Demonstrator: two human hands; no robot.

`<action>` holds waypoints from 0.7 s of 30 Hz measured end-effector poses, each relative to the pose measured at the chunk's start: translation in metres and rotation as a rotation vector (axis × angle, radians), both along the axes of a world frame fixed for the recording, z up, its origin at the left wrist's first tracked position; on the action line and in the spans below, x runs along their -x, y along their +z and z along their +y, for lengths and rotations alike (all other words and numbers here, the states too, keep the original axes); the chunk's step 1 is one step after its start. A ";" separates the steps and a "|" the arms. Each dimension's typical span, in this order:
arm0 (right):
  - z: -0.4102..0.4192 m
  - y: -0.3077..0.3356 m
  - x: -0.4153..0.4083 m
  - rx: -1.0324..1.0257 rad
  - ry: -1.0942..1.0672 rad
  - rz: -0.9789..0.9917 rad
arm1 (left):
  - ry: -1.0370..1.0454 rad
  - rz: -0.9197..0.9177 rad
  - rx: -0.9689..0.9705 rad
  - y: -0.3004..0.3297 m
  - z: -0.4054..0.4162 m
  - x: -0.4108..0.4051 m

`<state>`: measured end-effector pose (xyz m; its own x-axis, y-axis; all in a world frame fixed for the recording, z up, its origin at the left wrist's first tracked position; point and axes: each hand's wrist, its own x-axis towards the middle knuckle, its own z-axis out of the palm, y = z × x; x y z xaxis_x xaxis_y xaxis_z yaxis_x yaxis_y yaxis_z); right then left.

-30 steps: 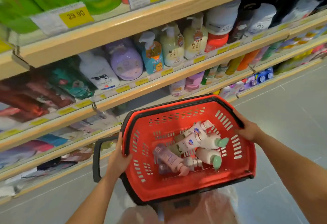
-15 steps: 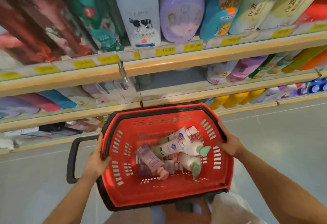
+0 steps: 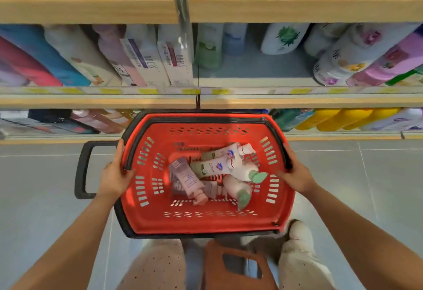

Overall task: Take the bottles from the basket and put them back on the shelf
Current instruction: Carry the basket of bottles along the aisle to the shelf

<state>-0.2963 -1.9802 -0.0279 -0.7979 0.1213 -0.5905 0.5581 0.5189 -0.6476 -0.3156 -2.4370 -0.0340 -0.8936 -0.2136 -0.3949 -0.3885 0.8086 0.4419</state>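
Firmly, left hand and right hand clasp basket rims — bottles inside.

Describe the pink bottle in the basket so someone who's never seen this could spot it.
Find the red basket held in front of the shelves. Among the bottles heaped on its floor, the pink bottle lies furthest left. Its neighbours are white with green or white caps; it alone has a pink body and pink cap.

Shelf price tags too blurred to read, top row cut off
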 end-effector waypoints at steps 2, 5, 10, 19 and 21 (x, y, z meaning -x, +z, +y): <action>-0.007 -0.010 -0.003 0.052 0.013 -0.001 | 0.014 -0.021 -0.003 -0.012 -0.008 -0.002; -0.016 -0.021 -0.002 0.058 0.040 0.006 | 0.027 -0.030 -0.009 -0.028 -0.017 -0.013; -0.012 -0.027 0.007 0.034 0.133 -0.044 | 0.038 -0.053 -0.055 -0.032 -0.020 -0.018; -0.068 0.030 0.048 -0.550 0.516 0.173 | -0.098 0.205 0.206 0.019 0.019 0.006; -0.085 0.023 0.060 -0.406 0.660 0.188 | -0.183 0.344 0.118 0.017 0.032 0.011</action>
